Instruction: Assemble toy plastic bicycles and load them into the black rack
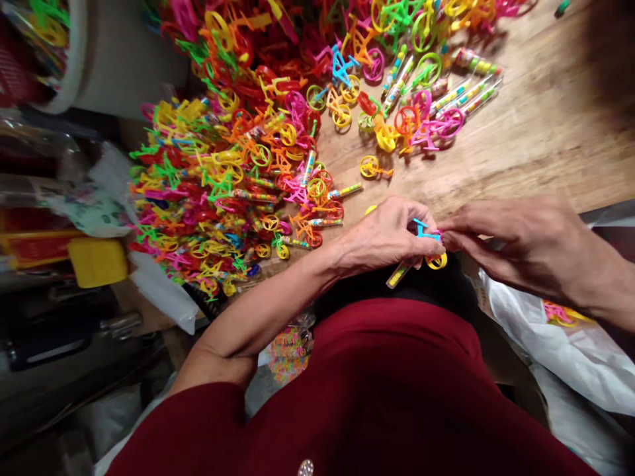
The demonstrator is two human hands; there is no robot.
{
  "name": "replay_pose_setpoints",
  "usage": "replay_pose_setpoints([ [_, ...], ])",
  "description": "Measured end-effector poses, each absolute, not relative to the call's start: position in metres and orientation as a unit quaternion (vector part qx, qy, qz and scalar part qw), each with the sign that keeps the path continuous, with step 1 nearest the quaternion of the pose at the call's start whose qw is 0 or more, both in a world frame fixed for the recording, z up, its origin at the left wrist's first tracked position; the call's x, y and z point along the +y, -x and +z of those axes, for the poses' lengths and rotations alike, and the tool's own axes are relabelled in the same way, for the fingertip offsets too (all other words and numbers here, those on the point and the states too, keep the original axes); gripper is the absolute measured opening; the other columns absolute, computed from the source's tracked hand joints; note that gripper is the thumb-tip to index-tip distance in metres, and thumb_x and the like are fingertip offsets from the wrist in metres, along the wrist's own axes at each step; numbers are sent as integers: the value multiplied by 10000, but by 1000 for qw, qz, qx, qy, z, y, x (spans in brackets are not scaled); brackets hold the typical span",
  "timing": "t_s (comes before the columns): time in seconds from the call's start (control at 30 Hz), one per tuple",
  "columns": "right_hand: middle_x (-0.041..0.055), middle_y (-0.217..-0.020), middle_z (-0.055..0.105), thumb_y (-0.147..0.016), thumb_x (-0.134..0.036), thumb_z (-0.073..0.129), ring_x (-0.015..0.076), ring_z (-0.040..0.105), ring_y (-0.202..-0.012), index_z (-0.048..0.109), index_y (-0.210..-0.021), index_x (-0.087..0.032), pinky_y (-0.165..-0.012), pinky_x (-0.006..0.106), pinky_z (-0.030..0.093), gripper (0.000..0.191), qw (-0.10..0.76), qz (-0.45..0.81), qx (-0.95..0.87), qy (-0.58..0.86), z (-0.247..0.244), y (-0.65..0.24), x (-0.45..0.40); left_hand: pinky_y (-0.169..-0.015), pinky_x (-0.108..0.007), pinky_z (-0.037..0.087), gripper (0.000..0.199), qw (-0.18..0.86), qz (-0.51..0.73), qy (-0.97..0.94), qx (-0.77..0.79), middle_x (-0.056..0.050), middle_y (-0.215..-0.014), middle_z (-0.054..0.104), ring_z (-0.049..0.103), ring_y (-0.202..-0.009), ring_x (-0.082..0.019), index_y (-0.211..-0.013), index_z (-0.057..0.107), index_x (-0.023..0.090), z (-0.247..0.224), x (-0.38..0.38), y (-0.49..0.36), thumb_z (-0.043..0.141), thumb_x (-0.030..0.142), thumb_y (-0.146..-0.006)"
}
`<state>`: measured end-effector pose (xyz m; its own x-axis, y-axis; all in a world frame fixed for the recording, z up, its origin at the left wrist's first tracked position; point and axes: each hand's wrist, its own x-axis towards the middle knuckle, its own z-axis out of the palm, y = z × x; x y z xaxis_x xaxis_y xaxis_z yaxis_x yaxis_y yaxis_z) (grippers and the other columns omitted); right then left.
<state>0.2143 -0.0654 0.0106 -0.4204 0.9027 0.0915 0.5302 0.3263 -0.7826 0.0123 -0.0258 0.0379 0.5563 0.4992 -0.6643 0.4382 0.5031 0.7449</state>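
Close to my body, at the table's near edge, my left hand [389, 235] grips a small plastic toy bicycle [427, 233] with a blue frame and a yellow wheel. A clear tube of yellow candy [398, 274] sticks out below the same hand. My right hand [520, 248] meets it from the right, thumb and forefinger pinched at a small pink part at the bicycle's end. The fingertips hide most of that part. Just beyond the hands, a loose yellow wheel with an orange piece [370, 166] lies on the wooden table [546, 152].
A large heap of colourful toy bicycles and candy tubes [223, 165] covers the table's left and far side. Several candy tubes [466, 96] lie at the back right. A white bucket [79, 59] stands at upper left, and a white bag [526, 317] hangs at right.
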Motion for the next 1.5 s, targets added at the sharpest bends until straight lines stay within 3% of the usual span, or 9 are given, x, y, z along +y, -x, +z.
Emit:
replay_pose_setpoints([
  [0.17, 59, -806, 692, -915, -180, 461, 189, 642, -680, 667, -852, -222, -574, 306, 454, 219, 248, 297, -837, 386, 3, -214, -69, -487, -163, 390, 122, 740, 52, -470, 478, 22, -574, 611, 532, -505, -62, -717, 601, 145, 32, -32, -14, 710, 192, -745],
  [0.3, 48, -754, 673, -922, -176, 447, 168, 608, -647, 650, -805, -223, -593, 293, 452, 239, 249, 279, -835, 404, 2, -210, -68, -509, -174, 396, 116, 702, 90, -512, 487, 13, -617, 628, 557, -535, -71, -740, 606, 144, 28, -35, -12, 697, 207, -774],
  [0.4, 40, -752, 699, -942, -226, 488, 162, 620, -648, 689, -821, -230, -601, 289, 458, 234, 276, 288, -806, 438, 6, -207, -65, -537, -172, 402, 128, 662, 106, -557, 490, 10, -654, 646, 567, -566, -70, -782, 637, 135, 30, -33, -8, 716, 236, -791],
  [0.57, 16, -730, 735, -918, -297, 628, 147, 645, -584, 745, -883, -220, -547, 277, 465, 144, 321, 394, -689, 517, 12, -204, -61, -609, -202, 492, 277, 768, 127, -421, 465, -10, -721, 694, 642, -628, -98, -905, 671, 130, 35, -26, -5, 797, 330, -761],
  [0.73, 21, -716, 731, -903, -299, 647, 128, 627, -579, 765, -884, -189, -528, 241, 463, 162, 285, 473, -658, 512, 12, -206, -60, -642, -219, 511, 324, 799, 74, -372, 467, -46, -739, 714, 661, -650, -108, -852, 670, 101, 33, -20, -1, 862, 315, -703],
  [0.97, 33, -651, 682, -841, -566, 726, 99, 551, -552, 744, -781, -157, -491, 202, 415, 414, 233, 624, -565, 487, 10, -213, -49, -574, -209, 460, 190, 745, 34, -476, 466, -42, -752, 718, 649, -636, -115, -812, 646, 130, 30, -20, 1, 746, 292, -815],
  [1.1, 33, -608, 674, -781, -650, 746, 101, 543, -517, 678, -686, -160, -455, 201, 393, 504, 221, 642, -525, 513, 7, -212, -50, -555, -193, 441, 162, 715, 44, -494, 493, -31, -777, 727, 653, -655, -115, -817, 648, 143, 32, -26, 0, 736, 279, -815],
  [1.33, 40, -765, 744, -897, -412, 706, 138, 676, -674, 721, -782, -188, -590, 227, 511, 252, 310, 572, -613, 448, 1, -216, -59, -613, -228, 512, 172, 866, 63, -276, 413, -78, -726, 723, 647, -607, -108, -744, 666, 94, 38, -21, -5, 810, 181, -709],
  [1.5, 33, -808, 757, -855, -469, 753, 119, 679, -651, 753, -923, -188, -595, 222, 553, 289, 336, 600, -523, 504, 3, -207, -60, -624, -246, 500, 171, 821, 95, -356, 436, -80, -758, 733, 660, -625, -126, -790, 694, 99, 30, -16, -3, 820, 202, -736],
])
